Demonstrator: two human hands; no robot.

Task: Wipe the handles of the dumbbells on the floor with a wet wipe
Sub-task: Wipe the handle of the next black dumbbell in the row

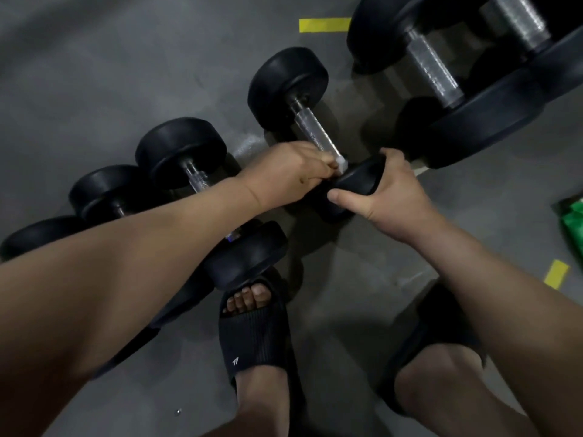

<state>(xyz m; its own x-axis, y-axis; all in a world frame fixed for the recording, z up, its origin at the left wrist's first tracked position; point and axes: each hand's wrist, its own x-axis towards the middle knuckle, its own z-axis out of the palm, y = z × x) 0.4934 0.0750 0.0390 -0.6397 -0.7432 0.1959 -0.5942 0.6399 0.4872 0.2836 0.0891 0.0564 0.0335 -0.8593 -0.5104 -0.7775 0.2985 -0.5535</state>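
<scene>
Dumbbells with black round rubber heads and knurled silver steel handles lie side by side on the grey concrete floor (94,74). The one being worked on, the middle black-headed dumbbell (287,86), lies flat, its long axis running on a diagonal from the far left to the near right, with its far head pointing away from the person. The left hand (290,175) is curled round the near end of its silver handle (315,134), pinching a small white wet wipe (342,162) against the metal just beside the near head. The right hand (391,197) grips that near head, with the fingers wrapped over its rim and the thumb along its side.

To the left, a second dumbbell (183,152) lies nearly parallel, partly under the left forearm, and two more follow beyond it. Two larger dumbbells (441,74) sit at the upper right. A green glossy packet (572,222) lies at the right edge, cut off by the frame; I cannot tell what it holds. Yellow tape strips (325,25) mark the floor. Black ribbed slide sandals (255,329) are on both feet.
</scene>
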